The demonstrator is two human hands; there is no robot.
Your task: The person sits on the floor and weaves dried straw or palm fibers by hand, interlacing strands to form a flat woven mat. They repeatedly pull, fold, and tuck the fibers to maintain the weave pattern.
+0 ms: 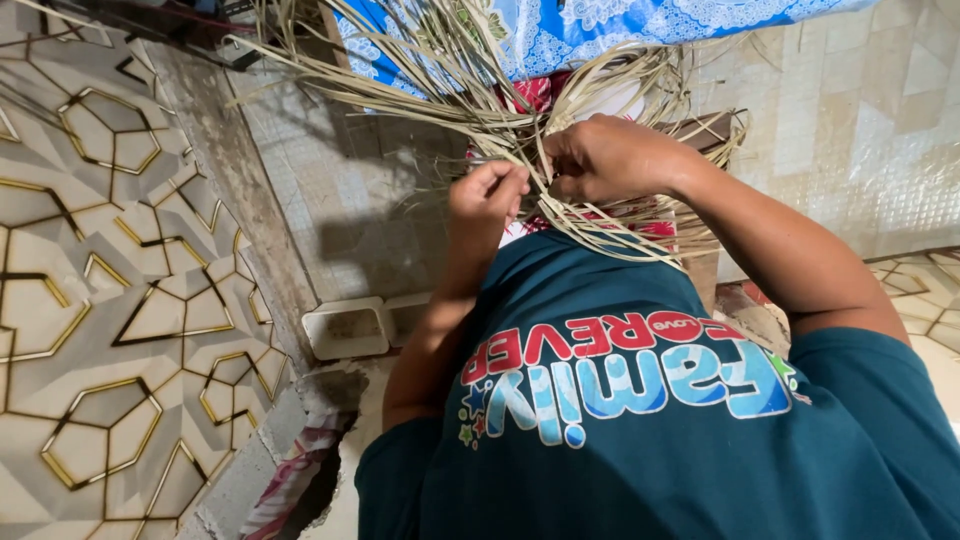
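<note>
both arms reach forward, elbows bent. the left hand (487, 195) is curled into a loose fist; the right hand (600, 158) is cupped, fingers pinched, close beside it.

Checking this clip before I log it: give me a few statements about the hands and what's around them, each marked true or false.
1. Both hands are in the bundle of pale dried strips. True: the left hand and right hand grip strands close together.
2. The strips are bright green. False: they are straw-coloured.
3. The person wears a dark teal shirt with coloured lettering. True.
4. The left hand rests flat on the floor. False: it is raised, fingers closed on strands.
5. A white rectangular container sits on the floor by the patterned covering. True.
6. A blue patterned cloth lies beyond the strips. True.
</note>
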